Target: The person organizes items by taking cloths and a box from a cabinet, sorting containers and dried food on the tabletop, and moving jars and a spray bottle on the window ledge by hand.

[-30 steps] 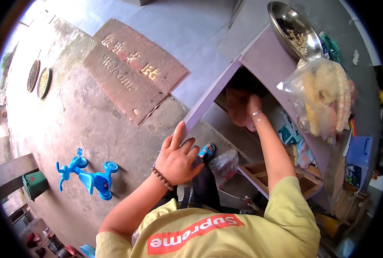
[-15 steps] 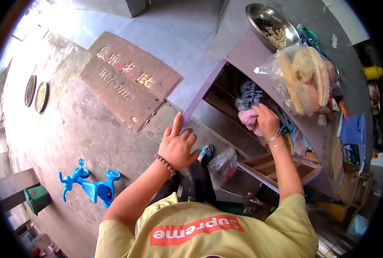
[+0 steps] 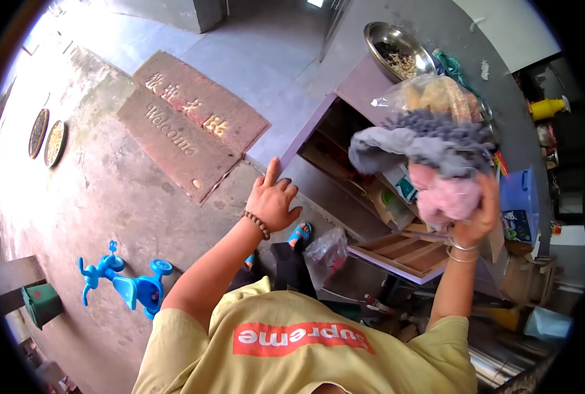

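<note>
As the head view shows, the right hand (image 3: 480,213) grasps the pink cloth (image 3: 445,197) from one side, apparently supporting the grey fluffy cloth (image 3: 430,150) bunched against it, before the cabinet (image 3: 366,84); the left hand (image 3: 271,205), fingers spread, is at the lilac edge (image 3: 305,132), probably for steadiness.

One view recorded: a head-worn camera, facing forward and steeply down — wide-angle, black curved borders at both sides. The wearer's yellow shirt (image 3: 292,366) is nearest, along the bottom edge, its lettering inverted to the lens. At middle range, the left hand (image 3: 273,205) shows near centre, the right hand (image 3: 481,220) right of it — ground (image 3: 95,203) and tricycle (image 3: 126,290) lie farther off, seen from above.
</note>
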